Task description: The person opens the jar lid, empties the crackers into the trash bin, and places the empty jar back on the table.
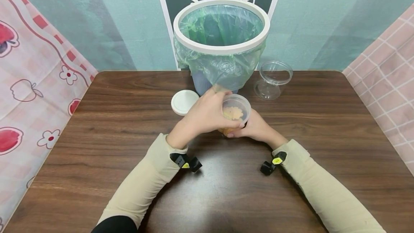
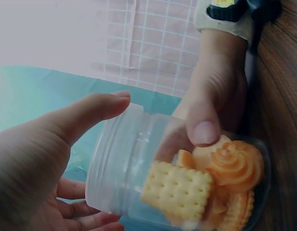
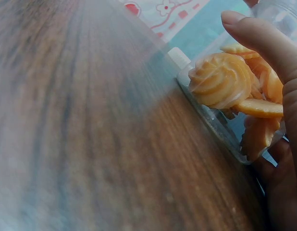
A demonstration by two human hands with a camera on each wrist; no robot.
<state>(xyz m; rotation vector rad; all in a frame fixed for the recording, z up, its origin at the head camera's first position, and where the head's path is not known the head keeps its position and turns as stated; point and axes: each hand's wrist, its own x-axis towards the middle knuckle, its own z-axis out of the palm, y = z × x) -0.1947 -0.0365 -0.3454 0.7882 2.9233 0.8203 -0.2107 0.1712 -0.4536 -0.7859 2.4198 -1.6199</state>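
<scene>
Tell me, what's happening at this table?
A person is holding a clear jar of cookies in both hands: the left hand grips it near the rim, and the right hand holds it lower down. The jar's top looks uncovered. A white lid lies on the table to one side, and another clear container stands on the other. At the table's far side is a bin lined with a green bag.

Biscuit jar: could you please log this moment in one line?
left hand: grips jar top; right hand: grips it lower; biscuits: inside; white lid: on table
</scene>
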